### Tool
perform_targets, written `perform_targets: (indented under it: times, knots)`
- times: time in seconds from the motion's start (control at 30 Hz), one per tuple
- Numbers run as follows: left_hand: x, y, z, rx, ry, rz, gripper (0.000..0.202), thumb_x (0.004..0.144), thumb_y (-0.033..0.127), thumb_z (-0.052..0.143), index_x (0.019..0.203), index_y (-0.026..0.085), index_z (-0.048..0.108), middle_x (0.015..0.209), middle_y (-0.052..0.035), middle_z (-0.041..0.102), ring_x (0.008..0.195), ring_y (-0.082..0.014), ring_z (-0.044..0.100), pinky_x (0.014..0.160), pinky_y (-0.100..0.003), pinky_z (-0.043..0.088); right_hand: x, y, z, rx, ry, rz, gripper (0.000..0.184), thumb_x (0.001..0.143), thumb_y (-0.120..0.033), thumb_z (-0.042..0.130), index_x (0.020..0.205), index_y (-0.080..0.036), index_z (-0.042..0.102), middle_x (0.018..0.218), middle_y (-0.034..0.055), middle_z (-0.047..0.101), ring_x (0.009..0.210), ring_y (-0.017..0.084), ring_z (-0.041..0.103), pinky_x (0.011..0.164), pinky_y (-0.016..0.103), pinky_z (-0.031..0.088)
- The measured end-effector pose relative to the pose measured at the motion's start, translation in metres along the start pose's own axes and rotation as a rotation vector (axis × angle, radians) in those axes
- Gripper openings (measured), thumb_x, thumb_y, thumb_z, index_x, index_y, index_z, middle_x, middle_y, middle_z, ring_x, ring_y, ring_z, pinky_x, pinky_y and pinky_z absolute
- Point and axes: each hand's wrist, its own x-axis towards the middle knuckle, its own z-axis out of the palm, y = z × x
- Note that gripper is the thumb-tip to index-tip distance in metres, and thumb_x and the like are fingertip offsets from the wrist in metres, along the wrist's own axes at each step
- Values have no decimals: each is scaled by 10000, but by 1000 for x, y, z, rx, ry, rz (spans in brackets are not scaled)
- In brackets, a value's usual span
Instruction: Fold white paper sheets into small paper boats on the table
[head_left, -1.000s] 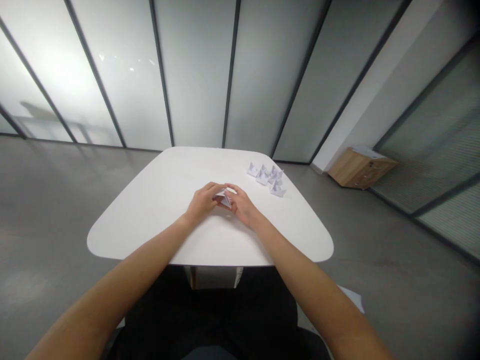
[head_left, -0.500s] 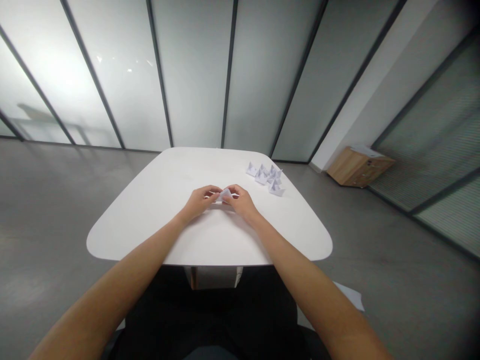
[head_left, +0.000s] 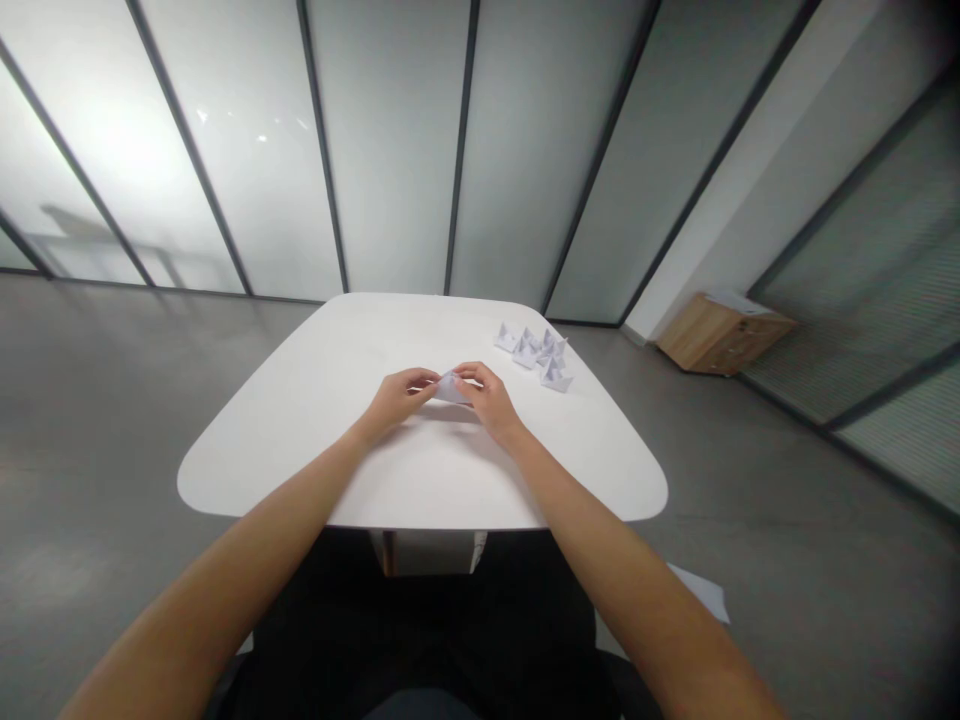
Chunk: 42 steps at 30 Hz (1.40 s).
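Observation:
A small piece of folded white paper is held between my two hands, just above the middle of the white table. My left hand pinches its left side between thumb and fingers. On the right side, my right hand grips it near the top, thumb in front and fingers behind. Parts of the paper's edges are covered by my fingertips. Beyond my right hand, several folded paper boats stand close together on the table.
A wooden cabinet with papers on top stands on the floor at the right. White sheets lie low at my right side. Frosted glass panels rise behind the table.
The folded paper has turned a little and more of its front face shows. My right hand has risen slightly toward its top. The view has shifted slightly.

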Motion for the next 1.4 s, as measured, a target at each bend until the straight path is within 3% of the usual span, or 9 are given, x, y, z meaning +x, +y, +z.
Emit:
perform_targets:
  times: [0.13, 0.23, 0.33, 0.43, 0.67, 0.8, 0.97, 1.17, 1.4]
  knots:
    - [-1, 2, 0, 9, -60, 5, 387, 885, 471, 654, 1103, 170, 762, 1097, -85, 763, 987, -229, 699, 861, -319, 560, 1, 3, -1, 21, 2, 49, 251, 808, -451, 725, 946, -242, 721, 948, 20, 722, 835, 203, 664, 791, 338, 563]
    - [1, 1, 0, 36, -40, -29, 455, 933, 562, 574, 1029, 170, 784, 989, -70, 774, 911, -218, 696, 826, -309, 544, 2, 5, -1, 15, -27, 63, 260, 802, -466, 728, 930, -240, 739, 892, 18, 726, 828, 214, 668, 804, 354, 562]
    - [1, 1, -1, 31, 2, -37, 451, 909, 577, 612, 981, 168, 789, 963, -72, 775, 888, -215, 694, 828, -312, 536, 2, 5, -2, -71, -11, -53, 232, 811, -457, 727, 885, -240, 762, 1046, 47, 711, 985, 224, 655, 863, 347, 551]
    - [0, 4, -1, -30, 16, -29, 398, 874, 534, 678, 996, 170, 783, 1049, -97, 770, 953, -227, 697, 867, -329, 544, 4, 3, -5, -170, 30, -151, 207, 816, -450, 732, 859, -254, 783, 1157, 63, 657, 1095, 226, 617, 858, 327, 547]
    - [-3, 1, -3, -72, -90, -8, 474, 763, 289, 764, 1220, 176, 704, 1233, -124, 700, 1016, -221, 678, 848, -340, 565, 6, 0, -10, -179, 23, -142, 204, 819, -442, 731, 861, -254, 797, 1017, 50, 688, 962, 208, 642, 847, 331, 523]
    - [0, -6, -1, 76, -60, 49, 503, 751, 193, 676, 1254, 163, 678, 1200, -106, 714, 956, -202, 671, 812, -319, 552, 6, 1, -9, -210, 57, -181, 191, 844, -424, 703, 878, -255, 784, 1002, 50, 716, 970, 221, 647, 878, 354, 518]
    - [0, -2, -2, 211, -61, 72, 529, 794, 232, 656, 1321, 198, 648, 1110, -48, 743, 828, -163, 650, 802, -297, 530, 5, -3, -9, -269, 90, -227, 218, 890, -445, 643, 920, -260, 755, 1016, 44, 725, 1014, 231, 638, 970, 385, 503]
    - [2, -6, -5, 306, -7, 126, 281, 826, 383, 697, 1043, 223, 778, 985, -62, 696, 852, -187, 618, 773, -304, 531, 2, -5, -9, -211, 116, -179, 260, 903, -495, 614, 982, -266, 707, 934, 20, 716, 919, 227, 662, 940, 371, 520]
    - [3, -10, -5, 83, -4, -88, 412, 900, 544, 621, 889, 147, 729, 788, -31, 713, 725, -171, 637, 683, -275, 505, 4, 9, -7, -128, 3, -79, 413, 853, -474, 671, 1205, -263, 634, 904, 5, 716, 802, 193, 667, 811, 359, 577]
